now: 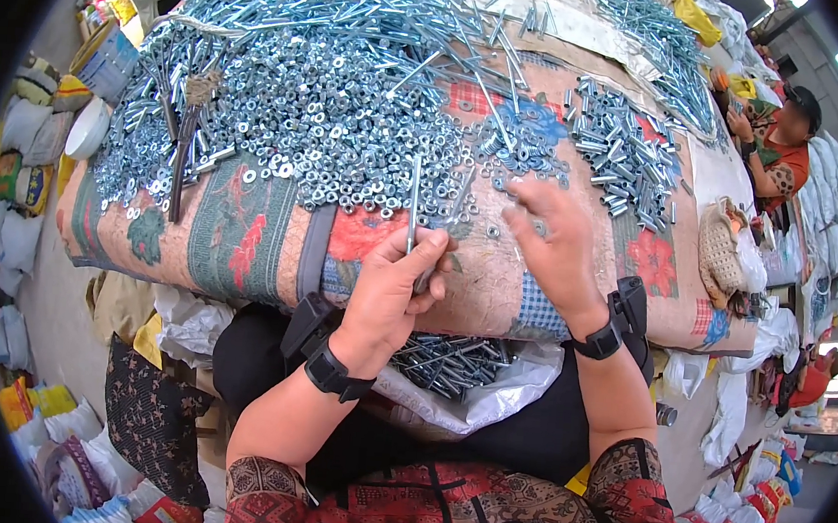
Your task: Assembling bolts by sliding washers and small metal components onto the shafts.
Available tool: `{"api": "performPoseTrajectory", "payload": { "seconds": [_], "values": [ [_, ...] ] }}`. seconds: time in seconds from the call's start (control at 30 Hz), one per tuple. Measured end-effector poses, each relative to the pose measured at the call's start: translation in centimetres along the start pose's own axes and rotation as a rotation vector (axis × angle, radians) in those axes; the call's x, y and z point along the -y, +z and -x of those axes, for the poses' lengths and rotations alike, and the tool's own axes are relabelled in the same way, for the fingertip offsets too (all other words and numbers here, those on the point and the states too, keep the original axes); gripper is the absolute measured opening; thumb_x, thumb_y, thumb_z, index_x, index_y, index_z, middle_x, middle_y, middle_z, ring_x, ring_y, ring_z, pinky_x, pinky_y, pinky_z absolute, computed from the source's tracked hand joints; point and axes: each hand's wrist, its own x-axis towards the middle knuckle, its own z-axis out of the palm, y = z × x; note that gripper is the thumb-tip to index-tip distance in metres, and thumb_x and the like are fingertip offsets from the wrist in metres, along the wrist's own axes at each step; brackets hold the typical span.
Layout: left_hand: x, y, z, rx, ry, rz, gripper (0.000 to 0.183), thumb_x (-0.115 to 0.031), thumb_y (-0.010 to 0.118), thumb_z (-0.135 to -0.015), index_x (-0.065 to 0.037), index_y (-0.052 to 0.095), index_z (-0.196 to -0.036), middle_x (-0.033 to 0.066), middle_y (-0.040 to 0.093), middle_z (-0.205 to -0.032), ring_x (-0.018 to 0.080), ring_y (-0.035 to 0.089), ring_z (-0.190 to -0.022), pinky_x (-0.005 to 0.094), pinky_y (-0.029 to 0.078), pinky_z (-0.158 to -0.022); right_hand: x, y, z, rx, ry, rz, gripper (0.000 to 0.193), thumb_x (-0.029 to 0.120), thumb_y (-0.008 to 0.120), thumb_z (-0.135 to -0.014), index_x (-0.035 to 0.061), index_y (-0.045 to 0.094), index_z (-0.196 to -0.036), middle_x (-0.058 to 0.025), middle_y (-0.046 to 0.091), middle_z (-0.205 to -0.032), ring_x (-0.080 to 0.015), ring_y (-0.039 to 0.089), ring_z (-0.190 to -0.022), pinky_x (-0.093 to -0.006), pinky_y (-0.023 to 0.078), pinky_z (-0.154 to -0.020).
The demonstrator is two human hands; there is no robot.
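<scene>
My left hand [402, 285] is closed round a slim silver bolt [415, 195], which stands upright with its upper end above my fingers. Over the near part of the cloth-covered table, my right hand [558, 240] hovers with its fingers smeared by motion. Whether it holds anything cannot be made out. Beyond both hands spreads a big heap of hex nuts [321, 133]. Flat washers [519, 154] lie just past my right hand. To their right sits a pile of short metal sleeves [626, 154].
Long bolts [358, 14] cover the table's far side. A white sack [518, 380] on my lap holds metal bolts [451, 361]. Dark metal strips [184, 148] tied together lie on the nuts. Another person [782, 141] sits at the right; filled sacks [18, 224] stand at left.
</scene>
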Motion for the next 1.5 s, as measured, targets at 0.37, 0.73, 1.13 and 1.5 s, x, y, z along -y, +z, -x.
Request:
{"api": "performPoseTrajectory", "payload": {
  "seconds": [0.37, 0.73, 1.13, 1.5],
  "values": [
    [0.1, 0.0, 1.1, -0.041, -0.022, -0.177, 0.013, -0.018, 0.065, -0.089, -0.006, 0.062, -0.089, 0.0000, 0.059, -0.071, 0.0046, 0.054, -0.051, 0.0166, 0.028, -0.039, -1.5, -0.9, 0.3, 0.156, 0.623, -0.572, 0.014, 0.010, 0.065, -0.086, -0.0008, 0.066, -0.095, -0.0083, 0.067, -0.088, -0.0159, 0.065, -0.075, -0.0264, 0.052, -0.066],
    [0.8, 0.5, 0.8, 0.072, -0.072, -0.268, 0.014, -0.020, 0.066, -0.089, -0.006, 0.062, -0.088, -0.0016, 0.059, -0.070, 0.0044, 0.054, -0.050, 0.0169, 0.032, -0.040, 0.0, -3.5, -0.5, 0.226, 0.598, -0.776, 0.016, 0.005, 0.070, -0.082, -0.0004, 0.064, -0.096, -0.0042, 0.064, -0.090, -0.0097, 0.061, -0.081, -0.0237, 0.051, -0.071],
    [1.6, 0.7, 0.7, -0.039, 0.068, -0.215, 0.027, -0.028, 0.048, -0.099, -0.005, 0.058, -0.108, 0.0024, 0.062, -0.078, 0.0057, 0.055, -0.053, 0.0177, 0.030, -0.039, 2.4, 0.3, 1.8, 0.435, 0.803, -0.796, 0.016, 0.013, 0.074, -0.080, 0.0051, 0.063, -0.089, 0.0021, 0.060, -0.073, -0.0051, 0.053, -0.062, -0.0198, 0.042, -0.056],
    [0.2, 0.2, 0.8, 0.235, -0.259, -0.162, 0.025, -0.030, 0.061, -0.093, -0.006, 0.063, -0.090, -0.0023, 0.061, -0.073, 0.0037, 0.050, -0.053, 0.0185, 0.035, -0.047, 1.2, -1.8, 0.7, 0.367, 0.699, -0.854, 0.022, 0.025, 0.061, -0.092, 0.0038, 0.063, -0.087, 0.0027, 0.055, -0.068, -0.0037, 0.050, -0.059, -0.0183, 0.039, -0.053]
  ]
}}
